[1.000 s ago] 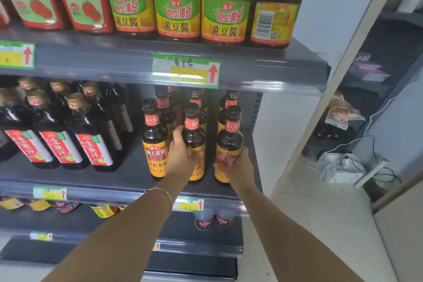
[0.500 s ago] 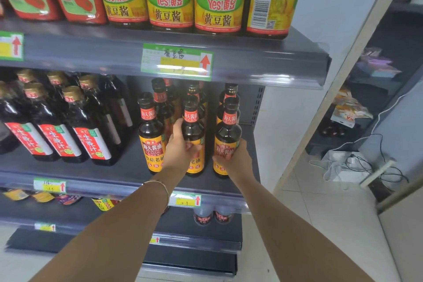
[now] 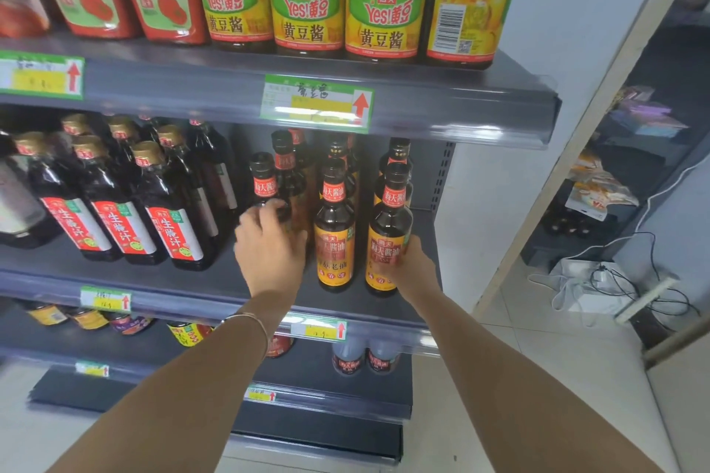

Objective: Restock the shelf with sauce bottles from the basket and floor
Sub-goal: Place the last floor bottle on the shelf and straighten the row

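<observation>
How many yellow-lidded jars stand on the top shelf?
4, in one front row on the top shelf: left jar, second jar, third jar, all label-forward; right-end jar, barcode-forward. More may be hidden behind.

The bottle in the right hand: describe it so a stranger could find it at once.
Go to the middle shelf, below the yellow-lidded jars. At its right end stand dark orange-labelled bottles. Yours is the front rightmost bottle, gripped low by the right hand.
</observation>
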`<act>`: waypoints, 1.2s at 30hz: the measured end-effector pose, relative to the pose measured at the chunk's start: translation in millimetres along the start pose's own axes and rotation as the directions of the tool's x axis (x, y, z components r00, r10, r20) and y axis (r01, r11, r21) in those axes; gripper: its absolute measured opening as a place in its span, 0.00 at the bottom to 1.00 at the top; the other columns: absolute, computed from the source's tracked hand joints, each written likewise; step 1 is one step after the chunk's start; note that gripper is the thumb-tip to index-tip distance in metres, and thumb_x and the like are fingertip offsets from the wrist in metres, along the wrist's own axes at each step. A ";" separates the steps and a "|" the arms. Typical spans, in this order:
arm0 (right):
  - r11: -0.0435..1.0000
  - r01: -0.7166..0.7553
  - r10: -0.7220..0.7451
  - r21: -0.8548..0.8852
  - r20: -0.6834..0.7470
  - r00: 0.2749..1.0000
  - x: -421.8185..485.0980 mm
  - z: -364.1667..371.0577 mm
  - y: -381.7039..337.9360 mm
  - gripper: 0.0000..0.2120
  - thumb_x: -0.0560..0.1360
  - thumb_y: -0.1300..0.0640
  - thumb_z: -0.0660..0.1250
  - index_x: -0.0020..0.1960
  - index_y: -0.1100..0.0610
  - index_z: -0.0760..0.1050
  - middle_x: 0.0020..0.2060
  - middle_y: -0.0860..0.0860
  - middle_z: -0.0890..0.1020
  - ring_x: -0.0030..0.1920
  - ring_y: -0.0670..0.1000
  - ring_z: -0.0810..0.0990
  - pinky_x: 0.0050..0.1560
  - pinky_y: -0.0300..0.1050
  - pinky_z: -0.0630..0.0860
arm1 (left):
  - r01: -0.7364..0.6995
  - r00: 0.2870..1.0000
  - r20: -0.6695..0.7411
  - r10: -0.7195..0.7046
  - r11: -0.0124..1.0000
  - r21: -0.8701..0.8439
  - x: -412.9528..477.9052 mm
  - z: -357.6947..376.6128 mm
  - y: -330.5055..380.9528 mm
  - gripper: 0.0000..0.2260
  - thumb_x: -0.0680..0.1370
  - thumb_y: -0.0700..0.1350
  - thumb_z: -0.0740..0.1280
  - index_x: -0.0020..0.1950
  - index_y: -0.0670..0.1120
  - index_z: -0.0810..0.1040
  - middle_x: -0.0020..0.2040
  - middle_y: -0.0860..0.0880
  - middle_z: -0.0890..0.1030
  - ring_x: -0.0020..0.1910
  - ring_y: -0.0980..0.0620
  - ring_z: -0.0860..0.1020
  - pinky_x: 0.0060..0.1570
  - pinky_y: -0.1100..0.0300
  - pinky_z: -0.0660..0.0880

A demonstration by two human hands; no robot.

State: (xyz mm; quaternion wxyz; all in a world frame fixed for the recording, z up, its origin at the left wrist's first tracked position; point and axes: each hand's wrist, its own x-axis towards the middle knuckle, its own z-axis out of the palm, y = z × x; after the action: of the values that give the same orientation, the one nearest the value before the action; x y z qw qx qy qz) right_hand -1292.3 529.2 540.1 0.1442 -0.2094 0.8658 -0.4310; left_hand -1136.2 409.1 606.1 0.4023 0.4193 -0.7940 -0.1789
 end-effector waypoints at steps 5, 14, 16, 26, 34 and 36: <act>1.000 0.027 -0.027 0.004 0.013 1.000 -3.9 9.7 -4.3 0.34 0.65 0.47 0.75 0.64 0.52 0.62 0.58 0.50 0.79 0.56 0.55 0.80 0.54 0.52 0.77 | 0.282 0.953 0.155 -0.260 0.948 -0.145 4.2 1.1 -6.7 0.43 0.68 0.44 0.75 0.76 0.50 0.51 0.73 0.40 0.56 0.70 0.37 0.62 0.66 0.38 0.62; 1.000 0.013 -0.013 -0.002 -0.007 1.000 -6.4 8.8 -5.9 0.33 0.65 0.46 0.75 0.63 0.52 0.62 0.58 0.50 0.79 0.56 0.54 0.80 0.53 0.51 0.77 | 0.307 0.932 0.295 -0.212 0.894 -0.326 11.9 2.5 -15.9 0.36 0.75 0.37 0.65 0.76 0.50 0.48 0.73 0.41 0.58 0.68 0.38 0.66 0.67 0.41 0.66; 1.000 0.001 -0.001 0.009 -0.013 1.000 -8.1 9.0 -7.7 0.32 0.65 0.47 0.75 0.62 0.52 0.63 0.58 0.50 0.79 0.56 0.54 0.80 0.53 0.50 0.77 | 0.297 0.935 0.291 -0.204 0.898 -0.325 12.2 1.5 -16.6 0.34 0.75 0.37 0.65 0.76 0.49 0.49 0.72 0.40 0.59 0.67 0.37 0.67 0.65 0.40 0.66; 1.000 -0.022 0.022 -0.009 -0.036 0.999 -10.2 8.6 -10.6 0.30 0.65 0.49 0.75 0.60 0.52 0.63 0.56 0.50 0.80 0.54 0.54 0.80 0.44 0.42 0.73 | 0.299 0.926 0.336 -0.172 0.879 -0.373 14.9 2.7 -18.2 0.32 0.75 0.36 0.63 0.75 0.50 0.52 0.71 0.41 0.60 0.67 0.38 0.66 0.67 0.42 0.65; 0.998 -0.048 0.046 -0.032 -0.051 0.998 -6.6 9.4 -9.2 0.31 0.65 0.48 0.75 0.62 0.52 0.63 0.56 0.49 0.79 0.54 0.53 0.80 0.44 0.42 0.74 | 0.278 0.925 0.349 -0.148 0.890 -0.361 16.7 3.2 -24.5 0.33 0.75 0.38 0.65 0.75 0.50 0.52 0.71 0.41 0.62 0.67 0.39 0.67 0.66 0.42 0.66; 0.996 -0.082 0.080 -0.040 -0.053 0.995 -9.4 9.9 -7.6 0.32 0.65 0.46 0.75 0.63 0.52 0.64 0.54 0.49 0.79 0.53 0.53 0.80 0.45 0.44 0.76 | 0.276 0.927 0.343 -0.155 0.900 -0.338 13.0 2.2 -24.2 0.35 0.74 0.38 0.67 0.75 0.50 0.52 0.71 0.41 0.61 0.67 0.39 0.66 0.65 0.42 0.66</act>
State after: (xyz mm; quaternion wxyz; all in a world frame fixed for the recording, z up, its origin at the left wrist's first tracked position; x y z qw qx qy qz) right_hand -1278.0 522.9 541.0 0.1347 -0.1659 0.8859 -0.4117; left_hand -1129.6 384.3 596.1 0.3248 0.3864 -0.7449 -0.4362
